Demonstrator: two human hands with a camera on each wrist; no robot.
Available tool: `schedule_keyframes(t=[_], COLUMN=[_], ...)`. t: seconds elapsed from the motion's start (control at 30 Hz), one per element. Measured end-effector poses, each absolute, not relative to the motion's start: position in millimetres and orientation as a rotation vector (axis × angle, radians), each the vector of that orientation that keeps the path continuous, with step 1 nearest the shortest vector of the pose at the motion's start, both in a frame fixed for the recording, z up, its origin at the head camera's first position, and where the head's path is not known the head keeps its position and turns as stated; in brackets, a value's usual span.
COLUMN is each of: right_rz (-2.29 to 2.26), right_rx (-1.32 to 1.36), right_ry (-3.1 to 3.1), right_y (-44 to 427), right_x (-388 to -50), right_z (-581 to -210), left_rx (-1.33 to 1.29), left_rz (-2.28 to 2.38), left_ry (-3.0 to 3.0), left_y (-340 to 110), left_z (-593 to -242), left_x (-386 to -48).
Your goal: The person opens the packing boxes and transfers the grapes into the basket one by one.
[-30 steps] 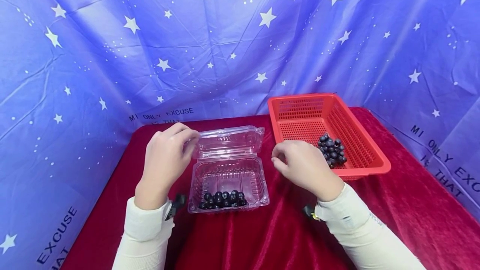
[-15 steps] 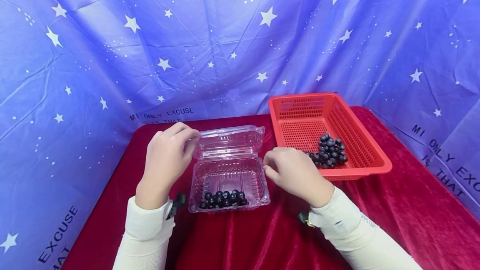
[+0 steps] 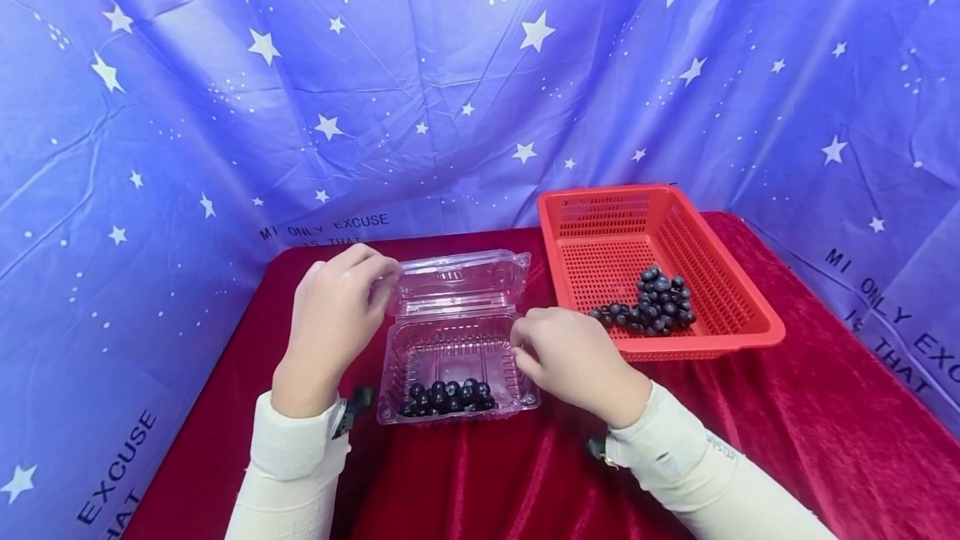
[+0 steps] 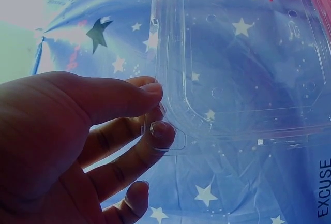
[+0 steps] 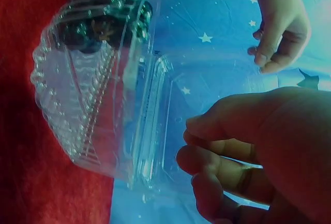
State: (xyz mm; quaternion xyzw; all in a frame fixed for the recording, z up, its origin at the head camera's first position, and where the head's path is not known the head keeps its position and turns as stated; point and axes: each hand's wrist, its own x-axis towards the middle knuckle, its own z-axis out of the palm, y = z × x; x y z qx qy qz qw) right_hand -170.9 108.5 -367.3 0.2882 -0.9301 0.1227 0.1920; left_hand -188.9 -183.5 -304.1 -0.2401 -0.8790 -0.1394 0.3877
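Observation:
A clear plastic clamshell box [image 3: 480,357] stands with its lid [image 3: 461,282] raised. Along its near side lies a bunch of dark grapes [image 3: 450,398]. My left hand [image 3: 333,327] pinches the lid's left edge; in the left wrist view, thumb and fingers meet at the lid's corner [image 4: 178,125]. Close to the box's right rim hovers my right hand [image 3: 577,361], its fingers loosely bent. Nothing shows between those fingers in the right wrist view, where the right hand [image 5: 248,157] appears in front of the clear plastic. Whether it touches the rim cannot be told.
A red plastic basket [image 3: 731,298] sits at the right, with more dark grapes [image 3: 662,302] along its near side. Dark red cloth [image 3: 480,482] covers the table. A blue curtain with white stars [image 3: 450,107] hangs around the back and sides.
My right hand has moved left and slightly nearer, from beside the basket to the box's right rim, uncovering more grapes in the basket. My left hand stays on the lid.

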Motion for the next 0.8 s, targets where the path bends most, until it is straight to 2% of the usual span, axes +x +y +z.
schedule_keyframes(t=[0.8], right_rz=[0.296], right_rx=[0.992], right_ry=[-2.624], right_y=[90.8], right_x=[-167.2], right_z=[-391.1], left_rx=[-0.607], left_rz=[-0.344], left_ry=[-2.248], left_y=[-184.2], left_z=[-303.9], left_x=[-188.1])
